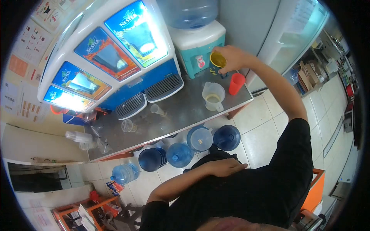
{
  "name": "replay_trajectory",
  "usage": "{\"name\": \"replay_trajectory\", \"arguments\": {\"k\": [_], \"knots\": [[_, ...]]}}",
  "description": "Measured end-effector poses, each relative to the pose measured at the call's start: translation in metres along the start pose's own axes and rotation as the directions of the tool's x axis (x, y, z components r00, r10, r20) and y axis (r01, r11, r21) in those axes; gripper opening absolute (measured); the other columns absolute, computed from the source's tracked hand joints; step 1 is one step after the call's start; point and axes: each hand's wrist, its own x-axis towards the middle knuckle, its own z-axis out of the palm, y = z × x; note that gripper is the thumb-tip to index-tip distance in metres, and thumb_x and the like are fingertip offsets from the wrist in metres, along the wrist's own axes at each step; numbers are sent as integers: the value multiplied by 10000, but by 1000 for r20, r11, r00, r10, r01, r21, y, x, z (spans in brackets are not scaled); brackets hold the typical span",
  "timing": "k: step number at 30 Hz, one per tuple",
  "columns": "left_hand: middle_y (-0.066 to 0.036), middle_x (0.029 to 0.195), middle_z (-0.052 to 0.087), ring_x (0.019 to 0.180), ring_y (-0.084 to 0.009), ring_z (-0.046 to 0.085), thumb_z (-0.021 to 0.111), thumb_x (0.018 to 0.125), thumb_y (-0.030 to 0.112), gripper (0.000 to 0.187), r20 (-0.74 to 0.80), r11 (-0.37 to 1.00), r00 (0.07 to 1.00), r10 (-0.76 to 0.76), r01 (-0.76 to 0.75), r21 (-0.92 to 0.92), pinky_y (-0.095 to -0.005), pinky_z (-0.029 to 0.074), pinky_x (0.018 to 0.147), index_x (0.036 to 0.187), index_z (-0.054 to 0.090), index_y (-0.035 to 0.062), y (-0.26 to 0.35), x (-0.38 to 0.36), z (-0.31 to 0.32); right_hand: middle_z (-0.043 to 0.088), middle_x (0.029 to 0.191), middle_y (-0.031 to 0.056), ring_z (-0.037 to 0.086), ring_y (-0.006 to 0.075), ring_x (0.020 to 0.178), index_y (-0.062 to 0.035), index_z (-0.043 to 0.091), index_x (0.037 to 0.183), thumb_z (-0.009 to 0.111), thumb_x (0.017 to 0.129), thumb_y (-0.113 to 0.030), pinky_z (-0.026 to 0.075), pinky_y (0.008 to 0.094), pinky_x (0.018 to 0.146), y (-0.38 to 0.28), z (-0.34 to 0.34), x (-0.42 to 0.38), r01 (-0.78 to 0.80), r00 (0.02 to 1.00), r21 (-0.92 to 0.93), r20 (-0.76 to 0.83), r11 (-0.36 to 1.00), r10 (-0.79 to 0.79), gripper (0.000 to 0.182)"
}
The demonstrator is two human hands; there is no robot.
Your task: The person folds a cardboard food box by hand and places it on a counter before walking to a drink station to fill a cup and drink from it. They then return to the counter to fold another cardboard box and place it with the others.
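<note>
Two bare hands show. The right hand (231, 57) pinches a rounded cup (218, 59), yellow inside and dark with lighter markings outside, with its thumb and fingers at the rim and side. The cup is just in front of the teal and white plastic water dispenser (192, 50), which carries a translucent blue bottle (192, 14). The left hand (226, 166) lies flat against black clothing, fingers straight and close together, gripping nothing that can be seen.

Near the held cup stand a smooth, tapering red tumbler (236, 84) and a milky, see-through pitcher (213, 94) with a spout and handle. Well apart from them, toward the other end, are two thin clear cups, one (156, 109) slimmer than the other (128, 126).

The desk (181, 111) is grey metal with a dull sheen. A glossy white drinks machine (102, 57) with four lit panels stands along it, above ribbed drip trays (165, 87). Below the desk, blue plastic water bottles (179, 155) sit on pale square floor tiles (258, 127); printed sheets (27, 102) cover the wall.
</note>
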Motion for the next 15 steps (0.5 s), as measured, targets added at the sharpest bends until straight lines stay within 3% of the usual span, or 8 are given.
{"name": "replay_trajectory", "arguments": {"k": [4,8,10,11,12,13,14,15], "knots": [[-101,632,445,599,-194,449,322,1121,407,608,12,996,997,71,-71,47,-377,418,673,763,557,-25,-19,7,9,672,1063,186,643,393,1022,-68,536,1257,851,647,-283,528,458,908,-75,-61,-47,150,986,81,64,985,-155,720],[-137,673,507,653,-209,485,366,1114,365,544,102,996,993,-59,52,69,-389,428,695,824,563,-51,5,5,6,693,1103,161,676,306,1039,-107,575,1225,864,723,-272,557,425,904,-138,-100,-92,385,917,26,101,923,-386,603],[-139,722,530,702,-198,520,436,1093,331,464,48,989,993,110,-115,94,-372,443,708,856,577,-41,-5,8,11,686,1084,162,688,297,1024,-104,576,1177,851,739,-254,551,424,926,-176,-126,-110,373,889,158,223,914,-401,538],[-123,790,550,755,-179,545,504,1063,289,348,-98,975,977,190,-176,136,-353,462,731,912,589,-12,-1,6,12,683,1102,147,695,315,1004,-89,561,1217,886,667,-224,559,419,891,-187,-132,-119,427,870,146,202,892,-450,653],[-181,938,662,811,-250,597,542,1037,313,354,-177,982,976,126,-98,162,-399,480,785,982,600,-32,4,-1,3,680,1120,131,701,334,985,-74,545,1257,920,595,-194,567,414,856,-198,-138,-128,480,848,129,184,867,-497,770],[-105,1041,684,907,-226,612,686,949,392,421,-382,977,912,150,-195,-83,-390,487,828,1103,618,6,-21,-6,3,680,1120,131,701,334,985,-74,545,1257,920,595,-194,567,414,856,-218,-154,-134,477,850,128,187,870,-493,770],[-73,1161,654,1046,-205,612,832,811,445,640,-400,946,916,35,-159,-281,-381,488,903,1245,600,37,-27,-24,-6,682,1112,130,705,328,970,-68,550,1258,921,592,-191,565,423,856,-243,-175,-137,445,834,95,318,890,-451,771],[-111,1274,606,1148,-216,606,931,682,453,916,-539,932,800,264,-354,-70,-372,480,981,1384,508,43,8,-37,-10,685,1105,129,709,322,956,-62,555,1258,922,590,-188,563,432,856,-258,-183,-142,416,803,60,444,907,-398,772]]}}
